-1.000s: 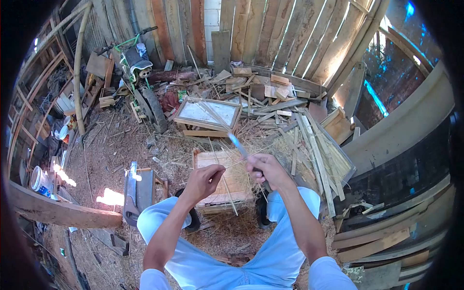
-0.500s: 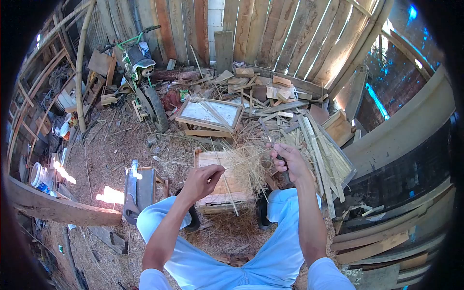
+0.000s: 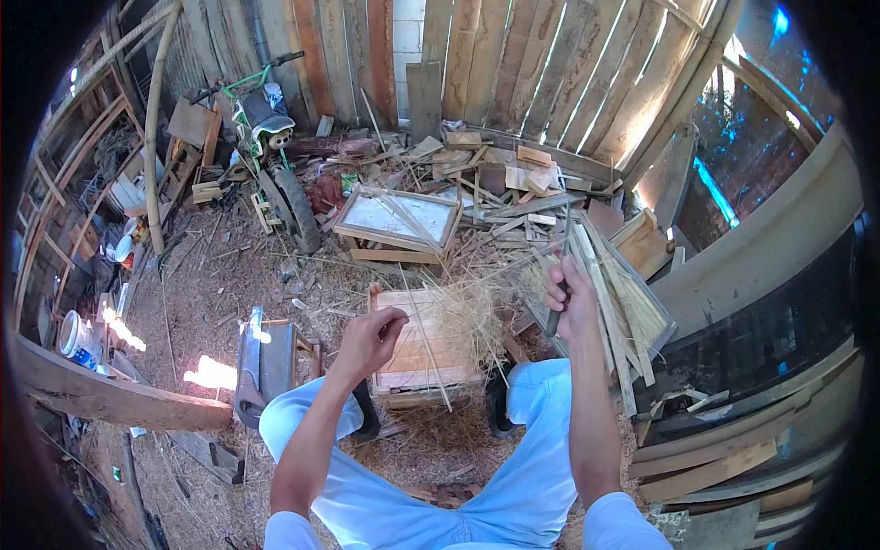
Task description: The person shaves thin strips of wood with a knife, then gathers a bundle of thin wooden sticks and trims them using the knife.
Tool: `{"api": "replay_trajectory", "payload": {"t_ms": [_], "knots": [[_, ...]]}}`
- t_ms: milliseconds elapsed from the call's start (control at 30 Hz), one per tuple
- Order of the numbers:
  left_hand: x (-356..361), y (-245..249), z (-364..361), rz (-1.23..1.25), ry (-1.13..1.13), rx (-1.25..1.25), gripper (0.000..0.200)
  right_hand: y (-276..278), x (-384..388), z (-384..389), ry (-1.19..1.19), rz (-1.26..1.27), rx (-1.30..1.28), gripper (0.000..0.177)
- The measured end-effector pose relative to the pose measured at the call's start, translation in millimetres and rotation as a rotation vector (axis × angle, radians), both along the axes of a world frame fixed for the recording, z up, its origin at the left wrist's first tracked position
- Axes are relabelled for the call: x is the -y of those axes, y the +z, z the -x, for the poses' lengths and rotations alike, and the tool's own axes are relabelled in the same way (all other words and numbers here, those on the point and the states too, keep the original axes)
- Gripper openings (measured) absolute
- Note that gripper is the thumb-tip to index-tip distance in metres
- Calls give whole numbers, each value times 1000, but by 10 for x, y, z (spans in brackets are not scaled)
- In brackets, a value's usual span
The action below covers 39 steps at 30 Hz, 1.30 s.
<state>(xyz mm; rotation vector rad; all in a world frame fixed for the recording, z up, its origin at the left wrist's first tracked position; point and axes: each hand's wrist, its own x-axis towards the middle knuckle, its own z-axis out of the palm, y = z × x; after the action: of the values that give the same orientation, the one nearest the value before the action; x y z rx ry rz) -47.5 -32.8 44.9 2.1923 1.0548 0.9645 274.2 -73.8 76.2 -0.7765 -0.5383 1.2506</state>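
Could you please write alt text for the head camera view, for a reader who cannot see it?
A person's right hand holds a dark-handled knife, while the left hand hovers, fingers drawn together, near a low wooden box partly covered with straw-like shavings. Beyond are scrap wood, a green-handlebarred motorbike and a plank wall.

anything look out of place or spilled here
Loose strands are tangled over the right side of the box, spilling past its edge. Behind it, scrap wood lies jumbled at all angles, looking dumped rather than stacked.
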Motion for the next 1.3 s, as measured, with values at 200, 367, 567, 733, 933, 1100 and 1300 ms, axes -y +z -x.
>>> {"api": "replay_trajectory", "payload": {"t_ms": [200, 367, 567, 733, 933, 1100, 1300], "knots": [[-40, -28, -156, 118, -11, -3, 9, -102, -41, 537, 315, 122, 162, 30], [-212, -297, -62, 140, 206, 244, 12, -270, -85, 594, 143, 247, 83, 29], [-132, -219, -135, 163, 118, 153, 13, -76, -3, 693, 313, 250, 346, 38], [33, -76, -281, 181, -6, 80, 9, -222, 23, 1036, 629, 217, 388, 39], [60, -28, -227, 213, -65, 113, 10, -219, -2, 956, 603, 245, 217, 32], [1, -31, -110, 176, -65, 75, 11, -147, -56, 695, 421, 236, 127, 28], [4, 81, -49, 270, -106, 12, 13, -79, -47, 399, 377, 222, 113, 27]]}}
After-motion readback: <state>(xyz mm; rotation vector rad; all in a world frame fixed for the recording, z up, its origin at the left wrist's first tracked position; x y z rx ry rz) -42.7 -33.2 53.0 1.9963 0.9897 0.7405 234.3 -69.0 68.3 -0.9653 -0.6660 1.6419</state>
